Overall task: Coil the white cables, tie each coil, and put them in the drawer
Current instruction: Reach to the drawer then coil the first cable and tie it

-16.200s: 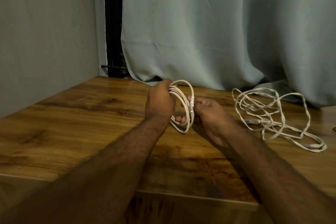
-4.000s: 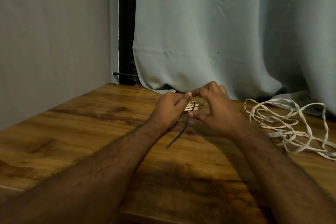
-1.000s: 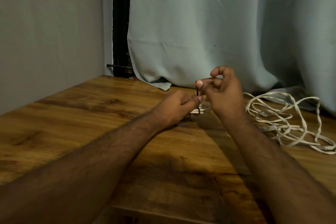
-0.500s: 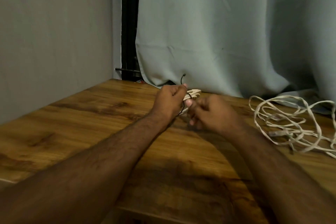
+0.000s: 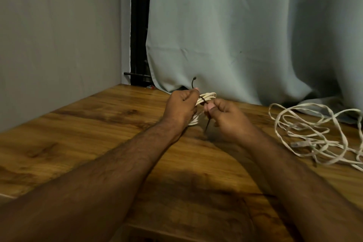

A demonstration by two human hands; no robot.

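Note:
A small coil of white cable (image 5: 206,96) is held just above the wooden table (image 5: 98,129), near its far edge. A thin dark tie (image 5: 204,101) crosses over the coil. My left hand (image 5: 181,107) grips the coil and pinches one end of the tie, which sticks up past my fingers. My right hand (image 5: 224,117) pinches the tie's other end, which hangs down toward the table. Most of the coil is hidden behind both hands. No drawer is in view.
A second white cable (image 5: 314,133) lies loose and tangled on the table at the right. A pale curtain (image 5: 245,35) hangs behind the table, a grey wall (image 5: 59,35) stands at the left, and a dark frame (image 5: 139,25) runs between them.
My right hand has dropped from above the coil to beside it, drawing the tie's lower end down. The tie now lies across the coil. The left hand has kept its hold.

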